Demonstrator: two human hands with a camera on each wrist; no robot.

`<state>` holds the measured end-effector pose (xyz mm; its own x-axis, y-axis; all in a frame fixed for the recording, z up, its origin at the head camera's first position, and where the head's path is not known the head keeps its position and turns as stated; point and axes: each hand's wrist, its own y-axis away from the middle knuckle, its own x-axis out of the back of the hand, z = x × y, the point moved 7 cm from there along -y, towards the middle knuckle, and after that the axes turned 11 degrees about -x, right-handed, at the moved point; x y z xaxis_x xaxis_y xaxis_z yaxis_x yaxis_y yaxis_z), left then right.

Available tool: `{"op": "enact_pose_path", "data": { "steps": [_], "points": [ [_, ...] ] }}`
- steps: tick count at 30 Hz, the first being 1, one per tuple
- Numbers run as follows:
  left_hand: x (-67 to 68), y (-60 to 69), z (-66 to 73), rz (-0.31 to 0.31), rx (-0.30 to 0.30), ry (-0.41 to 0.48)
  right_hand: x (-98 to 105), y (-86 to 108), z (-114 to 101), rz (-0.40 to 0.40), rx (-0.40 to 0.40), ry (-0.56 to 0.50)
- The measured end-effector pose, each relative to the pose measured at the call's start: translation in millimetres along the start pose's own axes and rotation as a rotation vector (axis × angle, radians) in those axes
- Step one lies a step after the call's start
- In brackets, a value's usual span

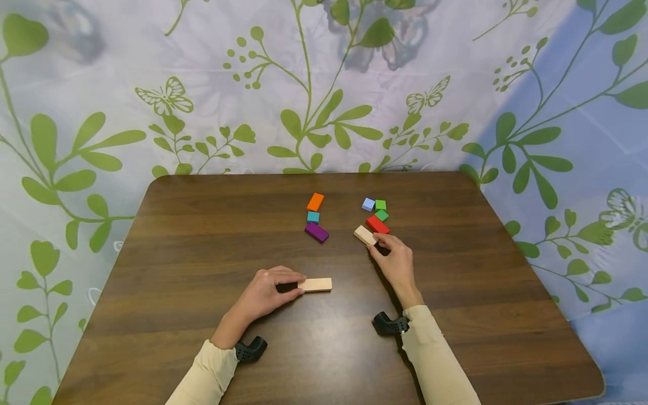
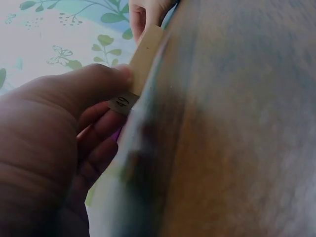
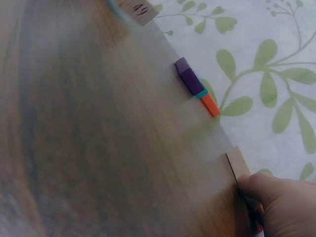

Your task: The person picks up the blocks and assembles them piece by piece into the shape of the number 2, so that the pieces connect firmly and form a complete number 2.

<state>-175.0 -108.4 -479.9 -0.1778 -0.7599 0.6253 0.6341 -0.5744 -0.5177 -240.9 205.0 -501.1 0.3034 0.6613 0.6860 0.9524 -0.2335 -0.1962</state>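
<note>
Thumb and fingers of the left hand (image 1: 260, 292) pinch one end of a long pale block (image 1: 319, 284) at the near middle of the brown table (image 1: 228, 225), well apart from the coloured pieces. That grip is narrow, and the rest of the block sticks out toward the person's right, so I would hold it lightly but squarely; a long piece caught only at one end probably swings if the fingers twist. The right hand (image 1: 397, 263) is farther across, pinching a second pale block (image 1: 364, 235) by its nearer end, just beside a red block (image 1: 378, 224) and slanted much the same way. I cannot tell whether either pale piece rests on the table or is slightly lifted. Most care, to my eye, belongs on the right: those fingers are close to the red block, with a dark green block (image 1: 382, 215), a light green block (image 1: 381, 206) and a light blue block (image 1: 368, 204) just beyond, so a stray knuckle could nudge the lot. Small, slow wrist motions would suit, the pale piece held level. Over to the left, a purple block (image 1: 316, 233), a teal block (image 1: 313, 217) and an orange block (image 1: 315, 202) form another line, which either hand ought to skirt.
</note>
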Motion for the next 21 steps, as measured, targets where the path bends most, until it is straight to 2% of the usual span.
{"op": "enact_pose_path", "data": {
  "steps": [12,21],
  "points": [
    [-3.1,1.5,-4.2,-0.039,0.032,-0.004,-0.3,0.4,-0.5,-0.007,-0.003,0.004],
    [-3.8,2.8,-11.3,-0.056,0.116,-0.002,-2.3,-0.1,1.6,-0.010,-0.013,0.001]
  ]
}}
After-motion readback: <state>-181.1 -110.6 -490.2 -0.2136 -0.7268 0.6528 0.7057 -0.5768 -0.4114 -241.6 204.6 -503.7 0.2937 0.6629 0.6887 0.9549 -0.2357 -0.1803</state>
